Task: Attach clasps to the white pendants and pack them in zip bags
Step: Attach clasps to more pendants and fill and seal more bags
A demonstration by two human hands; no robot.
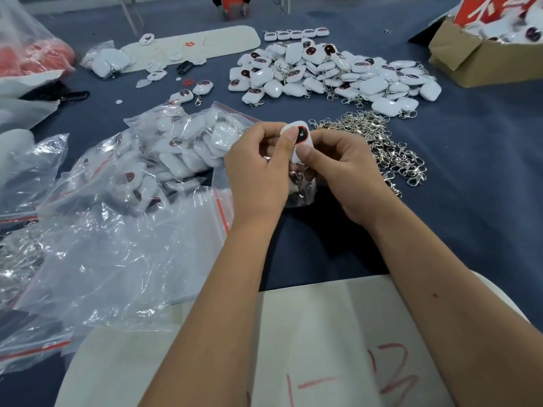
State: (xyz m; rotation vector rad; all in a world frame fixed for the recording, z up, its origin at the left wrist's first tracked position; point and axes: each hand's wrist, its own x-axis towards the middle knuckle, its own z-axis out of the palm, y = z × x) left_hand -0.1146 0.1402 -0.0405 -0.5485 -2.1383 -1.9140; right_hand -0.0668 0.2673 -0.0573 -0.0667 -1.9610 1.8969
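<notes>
**A:** ok so what are you actually holding there? Your left hand (pixel 258 171) and right hand (pixel 346 174) are both pinching one white pendant (pixel 299 136), thumbs pressing on its face, over the middle of the blue table (pixel 470 201). Your fingers are covering the lower half of it, and something shiny is hanging below between your palms. Probably a clasp, but it's blurry and I can't tell if it's hooked on.

**B:** yeah, and there's clear plastic bunching under your hands too; can't make out if it's a zip bag you're gripping or just one lying there.

**A:** The pile of loose clasps (pixel 379 142) is sitting just beside your right hand, spreading toward the right edge. The heap of white pendants (pixel 329 74) is lying further back, well apart from your hands.

**B:** The filled zip bags (pixel 164 148) are crowding your left hand, touching it basically, and the empty bags (pixel 111 259) are running off the left edge of the view. The cardboard box (pixel 482 60) at the far right corner is getting cut off too.

**A:** Bare room for you is showing to the right of your right forearm, along the right edge. The near edge is taken by that white sheet (pixel 338 333) with red marks under your forearms.
</notes>
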